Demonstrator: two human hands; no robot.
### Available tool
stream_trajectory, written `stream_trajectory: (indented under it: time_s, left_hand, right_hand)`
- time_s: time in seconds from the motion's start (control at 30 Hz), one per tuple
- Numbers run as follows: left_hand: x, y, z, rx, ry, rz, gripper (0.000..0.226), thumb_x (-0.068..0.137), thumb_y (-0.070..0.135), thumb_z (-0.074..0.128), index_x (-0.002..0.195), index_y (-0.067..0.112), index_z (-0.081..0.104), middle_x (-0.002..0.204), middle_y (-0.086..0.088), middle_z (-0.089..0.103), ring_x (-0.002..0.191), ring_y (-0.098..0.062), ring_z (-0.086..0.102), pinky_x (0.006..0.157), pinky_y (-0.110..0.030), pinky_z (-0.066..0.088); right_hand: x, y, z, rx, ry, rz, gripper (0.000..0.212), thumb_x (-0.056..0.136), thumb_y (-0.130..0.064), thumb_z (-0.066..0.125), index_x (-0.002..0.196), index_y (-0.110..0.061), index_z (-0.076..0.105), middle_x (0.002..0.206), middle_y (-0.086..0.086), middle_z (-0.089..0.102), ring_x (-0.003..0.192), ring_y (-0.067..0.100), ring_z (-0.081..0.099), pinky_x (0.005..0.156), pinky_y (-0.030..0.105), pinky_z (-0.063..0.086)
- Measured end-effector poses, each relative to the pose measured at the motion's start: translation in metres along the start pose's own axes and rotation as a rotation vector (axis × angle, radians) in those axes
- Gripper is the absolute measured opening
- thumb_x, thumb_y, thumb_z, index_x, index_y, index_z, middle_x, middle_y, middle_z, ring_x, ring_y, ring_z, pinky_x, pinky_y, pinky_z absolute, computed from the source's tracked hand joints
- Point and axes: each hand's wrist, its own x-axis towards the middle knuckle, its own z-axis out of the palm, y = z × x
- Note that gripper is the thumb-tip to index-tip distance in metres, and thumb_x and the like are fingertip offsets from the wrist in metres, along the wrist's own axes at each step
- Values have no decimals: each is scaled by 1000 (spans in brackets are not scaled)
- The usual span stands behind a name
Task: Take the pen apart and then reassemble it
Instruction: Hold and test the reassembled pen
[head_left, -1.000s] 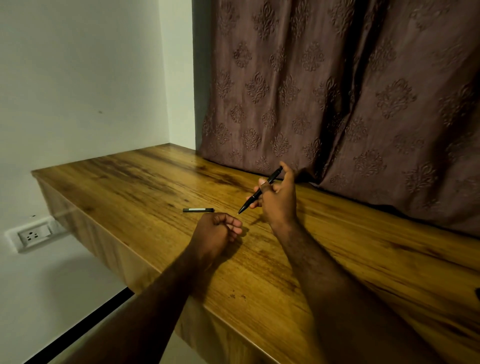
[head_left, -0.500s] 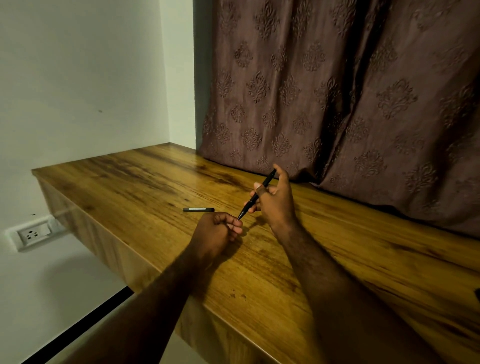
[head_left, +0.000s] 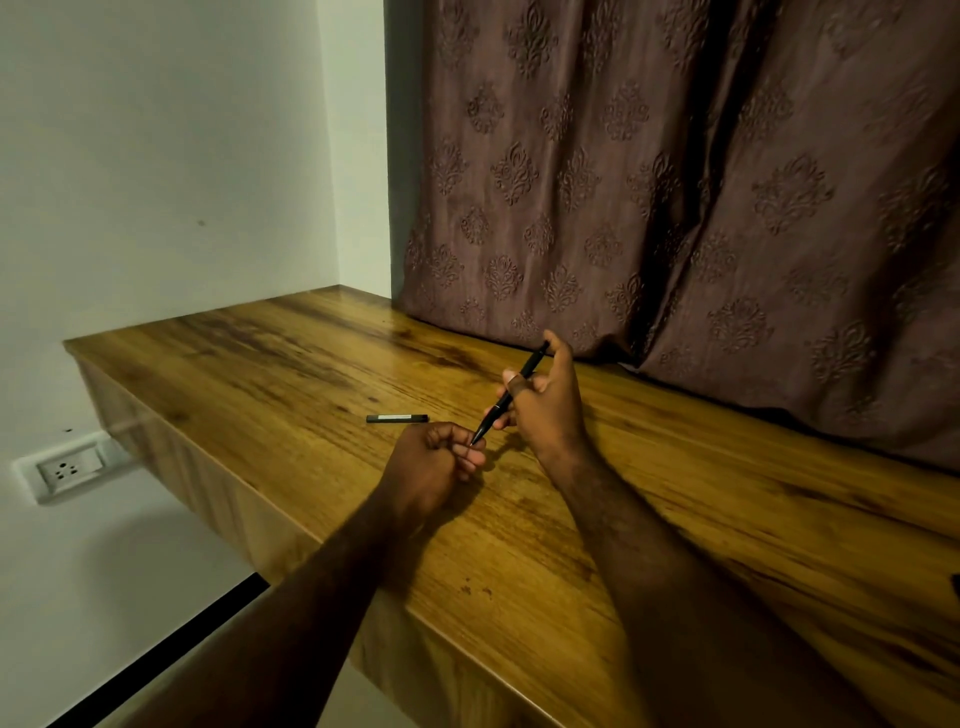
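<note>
From here the part I most need to see is hidden. My left hand (head_left: 431, 465) rests low on the counter (head_left: 675, 493) with its fingers curled in tight. The tip of the pen (head_left: 492, 417) meets those fingertips. I cannot tell whether they pinch the tip, merely touch it, or close on some small part inside the fist.

My right hand (head_left: 548, 410) grips the pen, with the thumb at its upper end and the fingers wrapped round the middle. The barrel slants down and left from near the curtain (head_left: 675, 182) toward my left hand, clear of the wood. A finger crosses the barrel and hides a stretch of it. That finger seems to have a band round it, though I cannot make out what it is.

A black piece (head_left: 397, 418) lies flat on the counter just beyond my left hand, apart from it. It has a pale strip whose marking is too small to read. At the right edge a dark object (head_left: 957, 584) is cut off and cannot be identified.

By count: two hands, one pen, one loose black piece, one wall socket (head_left: 65, 470) below the counter's left end.
</note>
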Motion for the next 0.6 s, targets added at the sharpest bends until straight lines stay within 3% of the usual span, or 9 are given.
stream_trajectory:
  time_s: [0.17, 0.27, 0.43, 0.6]
  left_hand:
    - [1, 0, 0, -36, 8, -22, 32, 84, -20, 33, 82, -4, 61, 70, -12, 60, 51, -5, 57, 49, -13, 45]
    - [-1, 1, 0, -46, 5, -30, 30, 86, -19, 33, 82, -3, 59, 69, -10, 57, 49, -2, 55, 47, -11, 45]
    - [1, 0, 1, -42, 34, -44, 32, 85, -19, 30, 98, -15, 59, 71, -14, 60, 50, -5, 56, 48, -12, 46]
    - [2, -2, 0, -47, 27, -60, 30, 86, -17, 32, 95, -11, 60, 70, -11, 60, 54, -7, 56, 49, -13, 46]
  right_hand:
    - [2, 2, -2, 7, 16, 0, 59, 95, -3, 55, 144, -23, 30, 84, 12, 66, 55, 19, 67, 43, 28, 52]
    - [2, 1, -2, 1, 18, 13, 69, 94, -3, 56, 149, -27, 21, 87, 14, 67, 59, 17, 67, 46, 28, 54]
    - [3, 3, -2, 7, 25, 13, 61, 94, -3, 56, 145, -23, 29, 84, 14, 67, 65, 27, 68, 46, 32, 54]
    - [3, 2, -2, -3, 34, 16, 70, 94, -3, 57, 149, -27, 22, 87, 13, 67, 68, 29, 69, 48, 32, 56]
